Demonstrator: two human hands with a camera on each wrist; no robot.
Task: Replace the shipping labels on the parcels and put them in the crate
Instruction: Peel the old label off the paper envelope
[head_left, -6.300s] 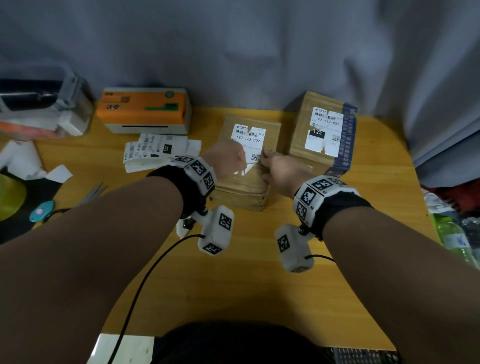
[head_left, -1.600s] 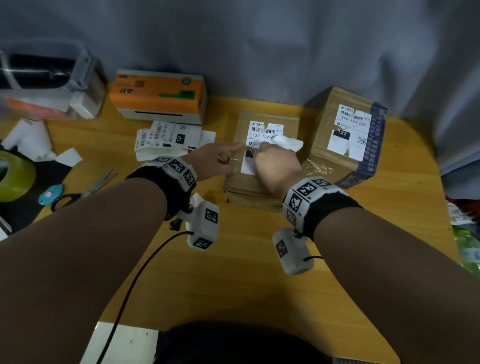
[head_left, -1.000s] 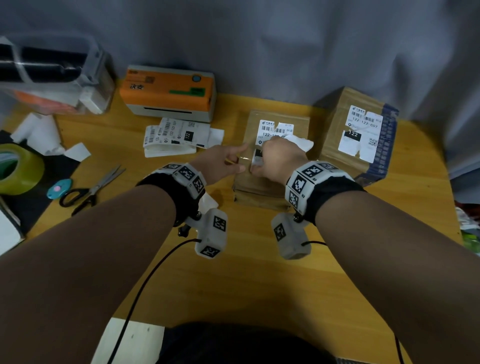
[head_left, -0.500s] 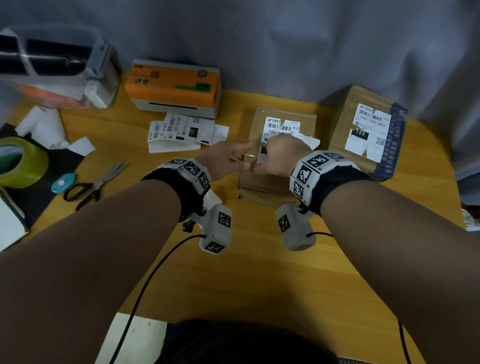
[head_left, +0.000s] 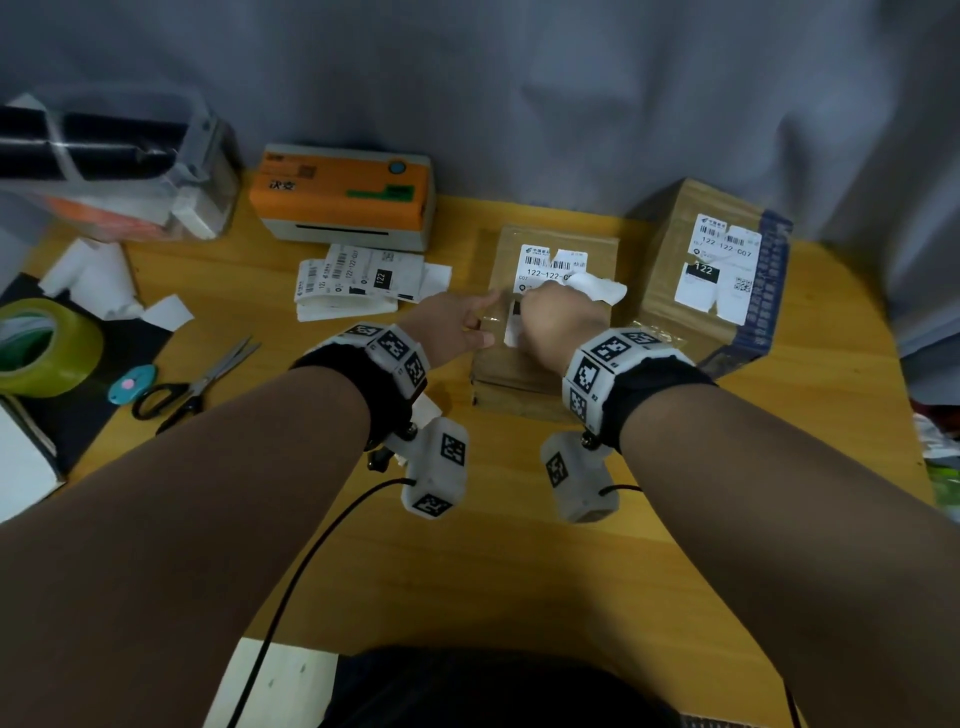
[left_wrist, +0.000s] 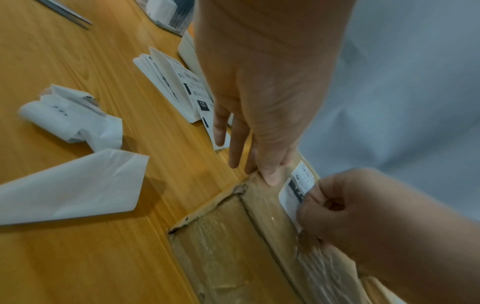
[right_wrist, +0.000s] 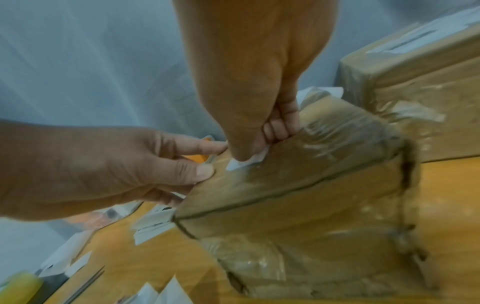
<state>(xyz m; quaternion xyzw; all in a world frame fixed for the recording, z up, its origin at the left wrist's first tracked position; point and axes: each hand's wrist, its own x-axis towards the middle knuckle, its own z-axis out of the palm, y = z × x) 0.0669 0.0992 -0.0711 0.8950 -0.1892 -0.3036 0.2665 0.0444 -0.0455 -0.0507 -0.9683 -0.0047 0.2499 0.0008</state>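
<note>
A small brown parcel (head_left: 545, 358) lies flat mid-table, its old white label (head_left: 550, 262) partly torn away. My right hand (head_left: 524, 317) pinches the label's remaining left strip (left_wrist: 292, 192) between thumb and curled fingers, and a crumpled torn piece (head_left: 600, 288) sticks out past its knuckles. My left hand (head_left: 475, 322) presses on the parcel's left edge, fingers straight and thumb (right_wrist: 205, 171) on the top face. A second, taller parcel (head_left: 670, 291) with a patchy label (head_left: 719, 270) stands to the right.
An orange-topped label printer (head_left: 343, 195) sits at the back, a stack of printed labels (head_left: 358, 280) before it. Scissors (head_left: 197, 384), a green tape roll (head_left: 41, 348), loose backing papers (head_left: 104, 275) and a clear box (head_left: 104, 166) occupy the left of the wooden table (head_left: 467, 571).
Since 6.3 s ago part of the label came off and sits crumpled in my right hand. Over the last second both hands stay on the parcel, the right one working at the left strip.
</note>
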